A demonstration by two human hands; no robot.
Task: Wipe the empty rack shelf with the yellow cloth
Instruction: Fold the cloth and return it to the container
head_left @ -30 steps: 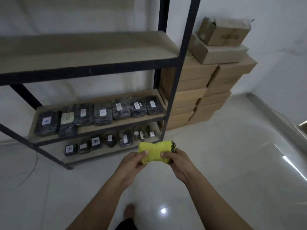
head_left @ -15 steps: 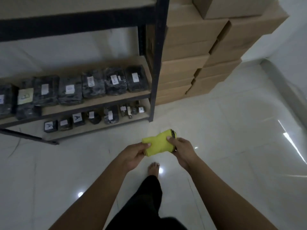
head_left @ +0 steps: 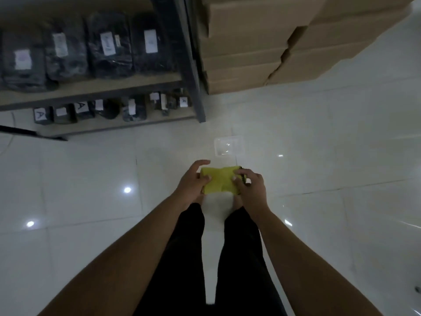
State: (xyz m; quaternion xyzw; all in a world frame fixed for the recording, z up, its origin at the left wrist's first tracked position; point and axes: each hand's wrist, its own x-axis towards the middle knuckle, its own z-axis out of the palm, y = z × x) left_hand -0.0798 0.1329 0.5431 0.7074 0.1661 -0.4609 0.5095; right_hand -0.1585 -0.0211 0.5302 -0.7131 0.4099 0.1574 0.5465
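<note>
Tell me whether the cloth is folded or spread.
Folded. The cloth is a compact, thick pad held between the left hand and right hand, above the floor.

Head-worn view, facing steeply down, close above floor [head_left: 319, 156], rack [head_left: 182, 53] ahead

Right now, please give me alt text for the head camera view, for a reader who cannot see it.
Seen from above, the left hand and right hand hold a folded yellow cloth over a white tiled floor. Ahead stand a dark rack with labelled black packages and stacked cardboard boxes.
</note>
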